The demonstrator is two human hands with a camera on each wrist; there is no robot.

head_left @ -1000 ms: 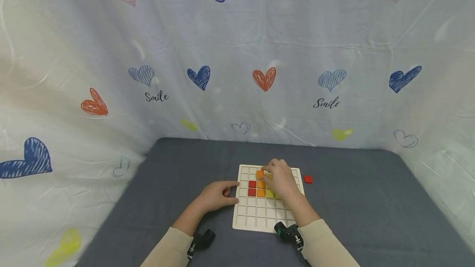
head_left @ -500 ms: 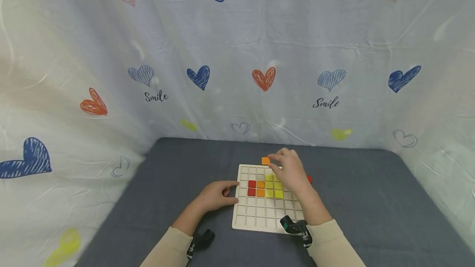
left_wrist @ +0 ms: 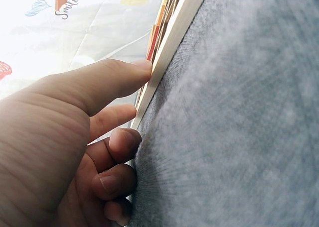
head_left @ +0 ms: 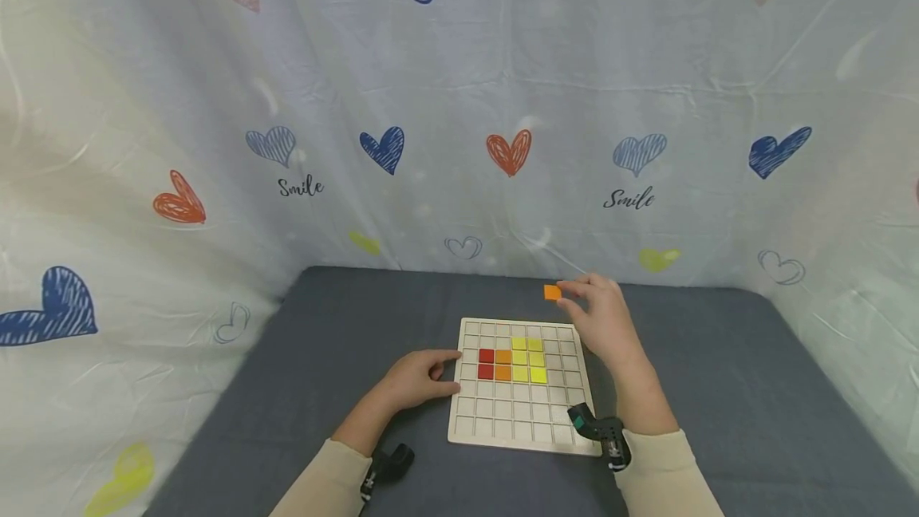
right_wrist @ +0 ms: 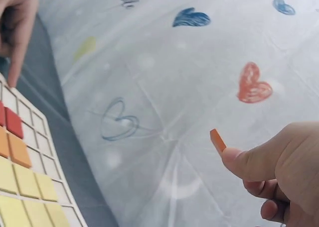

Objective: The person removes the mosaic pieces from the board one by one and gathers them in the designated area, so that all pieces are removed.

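Observation:
My right hand pinches an orange square tile by its edge between thumb and fingers, raised beyond the far right corner of a pale wooden grid board. In the right wrist view the orange tile shows as a thin slab at the thumb tip. My left hand touches the board's left edge with thumb and index fingertips, the other fingers curled in beneath. On the grid lie red tiles, orange tiles and a block of yellow tiles, side by side.
The board rests on a dark grey cloth-covered table. Behind it hangs a pale curtain printed with hearts and "Smile". Black wrist cameras sit at both sleeves, the right wrist camera overlapping the board's near right corner.
My right hand has lifted the orange tile off the board's upper part and carried it up and to the right. It now covers the loose red tile seen right of the board. My left hand has stayed.

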